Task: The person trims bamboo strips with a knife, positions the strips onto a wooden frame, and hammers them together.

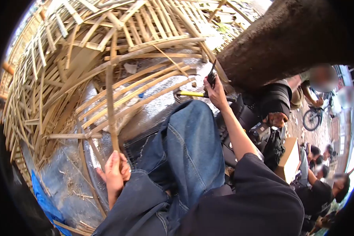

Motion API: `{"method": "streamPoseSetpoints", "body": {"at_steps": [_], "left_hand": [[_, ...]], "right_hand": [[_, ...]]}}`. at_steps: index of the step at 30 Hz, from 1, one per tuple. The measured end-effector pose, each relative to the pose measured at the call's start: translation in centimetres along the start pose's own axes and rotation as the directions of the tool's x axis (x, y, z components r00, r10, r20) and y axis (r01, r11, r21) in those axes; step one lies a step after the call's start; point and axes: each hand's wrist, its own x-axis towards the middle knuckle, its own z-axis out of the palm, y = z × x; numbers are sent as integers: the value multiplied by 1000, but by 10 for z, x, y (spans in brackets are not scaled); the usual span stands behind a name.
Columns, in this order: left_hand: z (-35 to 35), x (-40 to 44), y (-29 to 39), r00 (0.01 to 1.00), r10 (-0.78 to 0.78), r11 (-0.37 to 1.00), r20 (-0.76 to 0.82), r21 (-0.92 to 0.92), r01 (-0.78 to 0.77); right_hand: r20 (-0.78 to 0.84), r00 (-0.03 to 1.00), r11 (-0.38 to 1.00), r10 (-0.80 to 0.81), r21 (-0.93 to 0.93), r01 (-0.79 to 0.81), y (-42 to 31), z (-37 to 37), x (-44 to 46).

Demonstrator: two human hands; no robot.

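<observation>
Left hand (115, 174), eight o'clock, grips bamboo slat (111, 106) at its lower end; judged light, stiff: hold flat faces. Right hand (217, 93), two o'clock, grips black knife (211, 78).

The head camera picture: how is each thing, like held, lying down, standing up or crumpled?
Left hand: closed on a bamboo strip
Bamboo strip: held near one end
Right hand: closed on a dark pointed tool
Dark pointed tool: held
Yellow-handled tool: lying down, not held
Blue sheet: crumpled
Cardboard box: can't tell if open
Motorcycle: upright
</observation>
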Motion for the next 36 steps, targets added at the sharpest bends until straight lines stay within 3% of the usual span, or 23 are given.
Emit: {"method": "streamPoseSetpoints", "body": {"at_steps": [1,2,6,8,10,12,14,16,18,20,21,23,26,27,29,31,34,35,36], "left_hand": [[1,0,1,1000,-7,1000,-11,6,7],[3,-1,2,1000,-12,1000,-27,11,13],[-3,3,-5,1000,0,999,2,44,0],[-4,4,-6,1000,-8,999,-2,44,8],[-5,5,-8,1000,0,999,-14,41,0],[-7,6,-12,999,-15,999,-46,33,16],[-9,7,-13,998,-28,999,-62,29,29],[-10,6,-12,998,-15,999,-59,46,18],[-7,5,-8,997,-19,998,-76,62,24],[-3,6,-6,994,-51,993,-99,97,61],[-1,7,-4,995,-65,992,-80,101,73],[4,9,1,997,-79,993,-15,89,80],[16,10,13,996,-85,994,-17,60,86],[16,9,17,995,-98,994,-4,39,98],[15,6,24,995,-95,995,-13,19,96],[14,2,30,991,-109,992,80,-59,114],[7,-7,31,984,-109,984,139,-123,126],[4,-10,32,984,-112,985,135,-115,128],[2,-13,32,981,-123,979,149,-140,145]], "right_hand": [[23,998,993,59,102,-61,-1,-5,-2],[12,1000,990,-16,139,14,3,-8,-1],[37,999,994,40,96,-43,6,-26,-2],[83,995,998,62,23,-64,6,-33,-5],[221,972,974,-75,-193,119,-2,-31,-12],[264,958,948,-115,-260,185,3,-24,-17],[228,946,932,-231,-227,282,4,-16,-18],[154,965,925,-213,-285,250,3,-11,-20],[45,987,969,-156,-186,162,13,-7,-16],[-109,971,971,-213,-131,199,6,-3,-6],[-70,977,967,-203,-173,189,-6,-6,0],[-32,990,987,-138,-82,135,-44,-1,5],[275,932,957,-237,-97,272,-111,20,-4],[457,882,987,-115,-49,154,-140,27,-14],[554,760,900,-340,-44,434,-156,63,-36],[680,627,897,-381,105,430,-178,95,-50],[717,560,844,-415,73,532,-194,134,-63],[727,568,831,-387,8,556,-194,141,-62],[697,645,872,-313,-58,487,-196,147,-60]]}}
